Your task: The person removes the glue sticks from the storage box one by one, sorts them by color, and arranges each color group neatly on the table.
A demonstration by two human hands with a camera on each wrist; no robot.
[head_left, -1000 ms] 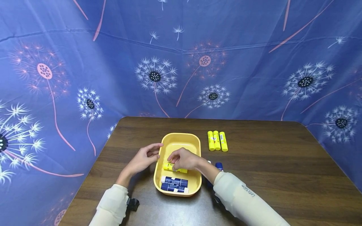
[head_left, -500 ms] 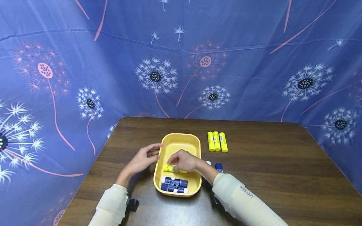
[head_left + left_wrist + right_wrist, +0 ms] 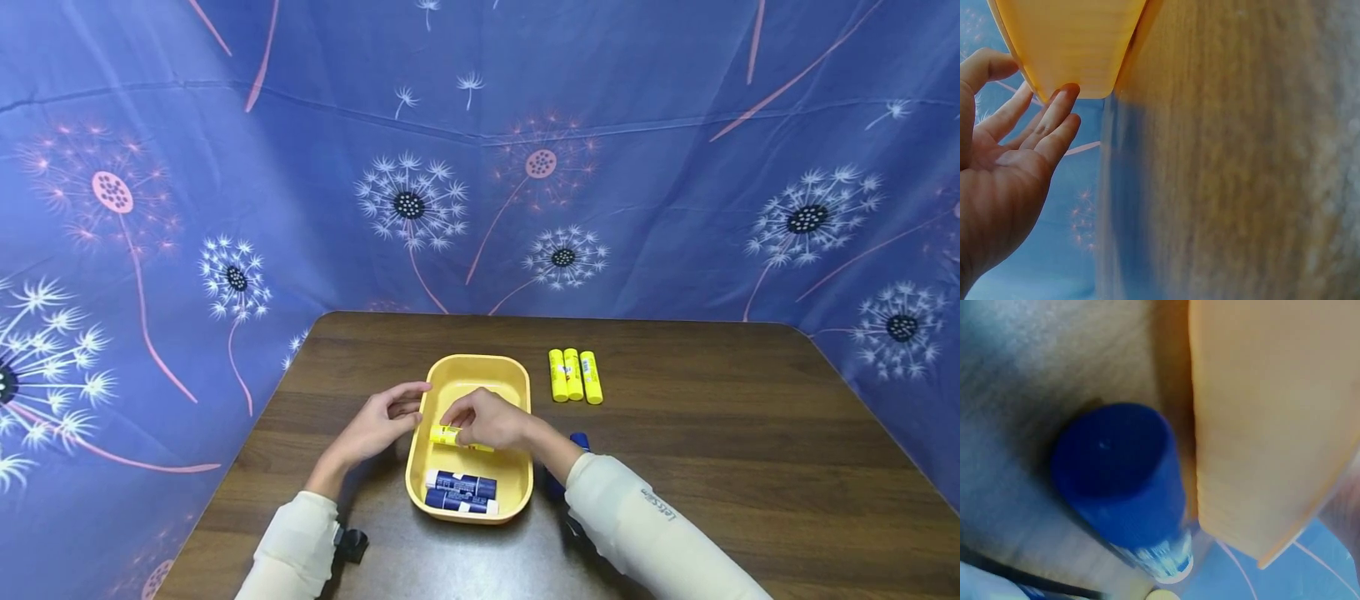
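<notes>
My right hand (image 3: 491, 419) reaches into a yellow tray (image 3: 517, 492) and pinches a yellow glue stick (image 3: 444, 436) lying crosswise; its middle is partly covered by the fingers. Nearer to me in the tray, two dark blue glue sticks (image 3: 462, 483) with white ends lie side by side. On the tray's left side rests my left hand (image 3: 385, 423). In the left wrist view its fingers (image 3: 1054, 122) are fairly straight and touch the tray's outer wall (image 3: 1072, 50). The right hand's fingers are hidden in the right wrist view by the tray wall (image 3: 1272, 425).
Three yellow glue sticks (image 3: 574, 375) lie in a row on the wooden table (image 3: 712, 417), right of the tray. A blue glue stick (image 3: 1122, 481) lies close beside the tray's right wall, partly under the right forearm. A blue patterned cloth (image 3: 480, 167) hangs behind the table.
My right hand and the yellow glue stick it pinches have shifted slightly away from me inside the tray. The left hand and the tray stay about the same.
</notes>
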